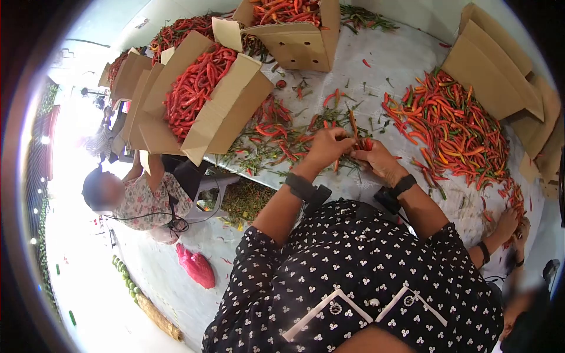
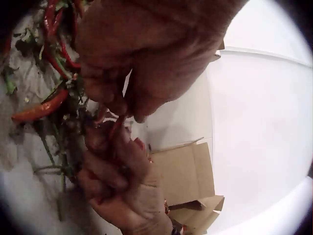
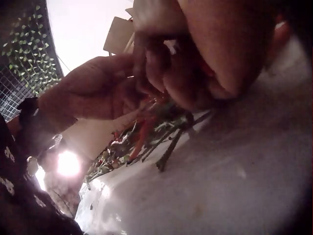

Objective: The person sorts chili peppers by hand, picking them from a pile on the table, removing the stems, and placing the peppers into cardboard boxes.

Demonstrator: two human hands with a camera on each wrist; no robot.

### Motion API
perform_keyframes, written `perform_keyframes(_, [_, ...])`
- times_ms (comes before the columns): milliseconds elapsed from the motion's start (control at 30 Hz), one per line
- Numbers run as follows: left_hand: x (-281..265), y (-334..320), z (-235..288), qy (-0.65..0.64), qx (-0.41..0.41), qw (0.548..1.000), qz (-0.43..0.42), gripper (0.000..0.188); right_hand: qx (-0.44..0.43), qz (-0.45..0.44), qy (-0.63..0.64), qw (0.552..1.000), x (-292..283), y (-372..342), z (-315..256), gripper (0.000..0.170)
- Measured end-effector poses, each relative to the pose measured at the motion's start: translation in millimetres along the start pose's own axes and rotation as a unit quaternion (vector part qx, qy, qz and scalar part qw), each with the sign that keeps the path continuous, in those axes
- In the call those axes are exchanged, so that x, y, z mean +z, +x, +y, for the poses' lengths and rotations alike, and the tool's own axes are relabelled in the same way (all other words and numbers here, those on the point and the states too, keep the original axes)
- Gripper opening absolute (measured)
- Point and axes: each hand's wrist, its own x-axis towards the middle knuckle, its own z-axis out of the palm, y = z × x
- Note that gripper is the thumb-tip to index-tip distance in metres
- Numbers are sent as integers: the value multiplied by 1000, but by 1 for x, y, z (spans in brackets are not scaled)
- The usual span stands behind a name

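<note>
Both hands meet over the table in the head view. The left hand [image 1: 327, 147] pinches a thin red piece [image 2: 117, 126] between thumb and finger, seen in the left wrist view. Just beside it the right hand [image 1: 378, 160] has its fingers curled round red chillies [image 1: 367, 145]; how many is hidden by the fingers. Beneath the hands lie green stems and scattered chillies [image 1: 276, 130]. In the right wrist view, the left hand [image 3: 93, 88] touches or nearly touches the right hand's curled fingers [image 3: 171, 73].
A large chilli heap [image 1: 453, 123] lies to the right, near cardboard flaps [image 1: 494, 65]. Boxes of red chillies [image 1: 200, 82] stand at the left and back. One person [image 1: 154, 197] sits at the left; another person's hands [image 1: 506, 226] are at the right edge.
</note>
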Motion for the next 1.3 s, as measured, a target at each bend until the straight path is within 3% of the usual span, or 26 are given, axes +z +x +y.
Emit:
perform_keyframes(33, [-3, 2, -3, 1, 0, 1000, 1, 22, 14, 2, -17, 1000, 2, -2, -3, 10])
perform_keyframes(100, [-14, 8, -16, 188, 84, 965, 161, 24, 27, 5, -33, 999, 5, -7, -9, 7])
perform_keyframes(167, [-42, 20, -45, 153, -11, 969, 193, 26, 49, 44, 55, 996, 7, -10, -13, 8])
perform_keyframes(233, [-67, 18, -48, 409, -44, 860, 301, 37, 42, 43, 61, 996, 2, -4, -6, 8])
perform_keyframes(267, [-77, 17, -51, 410, -44, 860, 302, 37, 37, 40, 68, 996, -1, -1, -3, 9])
perform_keyframes(333, [-89, 15, -56, 489, -8, 799, 349, 48, 46, 33, 72, 996, -3, -2, -4, 10])
perform_keyframes(367, [-89, 17, -58, 489, -8, 799, 349, 48, 54, 26, 75, 995, -3, -3, -4, 11])
perform_keyframes(433, [-86, 21, -55, 480, -74, 846, 220, 49, 55, 30, 77, 995, -3, -4, -6, 11])
perform_keyframes(467, [-81, 22, -54, 480, -73, 846, 220, 49, 55, 34, 80, 995, -2, -4, -6, 12])
perform_keyframes(533, [-65, 21, -53, 443, 24, 875, 193, 46, 54, 32, 88, 994, -3, -3, -4, 12])
perform_keyframes(667, [-51, 20, -42, 369, 2, 916, 159, 35, 50, 43, 107, 992, 0, -4, -6, 12])
perform_keyframes(733, [-51, 19, -37, 311, 74, 929, 187, 32, 50, 55, 105, 992, 0, -4, -5, 12])
perform_keyframes(867, [-80, 24, -36, 294, 34, 930, 218, 32, 44, 68, 92, 992, 1, -6, -6, 13])
perform_keyframes(933, [-96, 29, -50, 393, 12, 884, 254, 35, 47, 67, 99, 992, 1, -6, -7, 13])
perform_keyframes(967, [-102, 27, -53, 393, 13, 884, 253, 35, 49, 65, 107, 991, 1, -5, -7, 14])
perform_keyframes(1033, [-108, 19, -49, 489, 2, 821, 293, 35, 52, 66, 107, 991, 1, -5, -7, 14])
perform_keyframes(1067, [-108, 15, -50, 490, 3, 821, 293, 35, 55, 66, 105, 991, 1, -5, -7, 14])
perform_keyframes(1133, [-106, 8, -57, 495, -84, 807, 311, 33, 51, 68, 104, 991, 5, -7, -11, 15])
perform_keyframes(1167, [-106, 8, -63, 495, -84, 807, 311, 33, 49, 70, 101, 991, 6, -8, -12, 15])
perform_keyframes(1233, [-106, 7, -70, 459, -73, 853, 238, 40, 52, 68, 101, 991, 4, -6, -10, 16])
perform_keyframes(1300, [-104, 12, -72, 426, -60, 877, 216, 34, 58, 66, 101, 991, 2, -4, -6, 16])
